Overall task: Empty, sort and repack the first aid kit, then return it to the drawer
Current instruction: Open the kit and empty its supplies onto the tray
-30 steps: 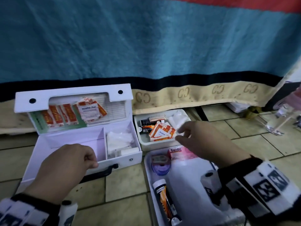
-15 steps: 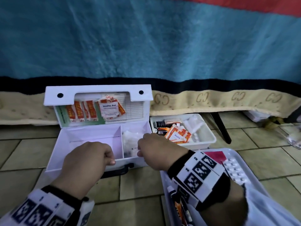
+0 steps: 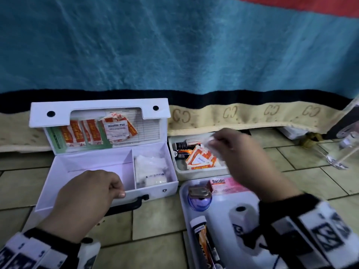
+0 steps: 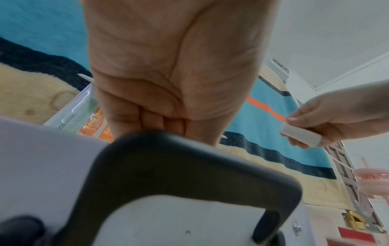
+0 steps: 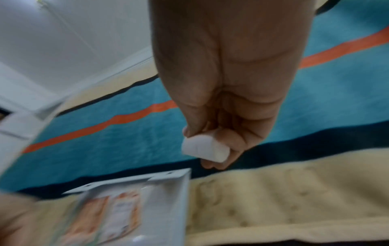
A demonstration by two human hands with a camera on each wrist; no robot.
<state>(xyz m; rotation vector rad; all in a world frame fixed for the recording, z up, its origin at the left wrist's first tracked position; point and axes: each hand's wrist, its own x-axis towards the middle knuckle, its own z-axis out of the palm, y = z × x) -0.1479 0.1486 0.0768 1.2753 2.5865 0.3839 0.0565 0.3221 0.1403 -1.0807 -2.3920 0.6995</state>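
The white first aid kit [image 3: 155,191] lies open on the tiled floor, with plasters [image 3: 81,134] and an alcohol pad [image 3: 116,130] tucked in its lid. Clear gauze packets [image 3: 149,169] fill its right compartment; the left one looks bare. My left hand [image 3: 91,195] grips the kit's front wall above the black handle [image 3: 126,205], fingers curled over the rim [image 4: 147,119]. My right hand [image 3: 239,152] hovers over the small white tray [image 3: 194,171] and pinches a small white roll [image 5: 205,148], which also shows in the left wrist view [image 4: 301,134].
The small tray holds alcohol pad packets [image 3: 201,159] and dark bottles. A larger tray [image 3: 182,200] in front carries a Bacidin box [image 3: 219,184], a purple round case [image 3: 200,200], an orange tube [image 3: 204,239] and a tape roll [image 3: 242,214]. A teal blanket [image 3: 174,45] hangs behind. Glassware [image 3: 345,150] stands far right.
My right hand has moved from the kit's right compartment back to the right, over the small tray, and now pinches a white roll. The left hand has kept its grip on the kit.
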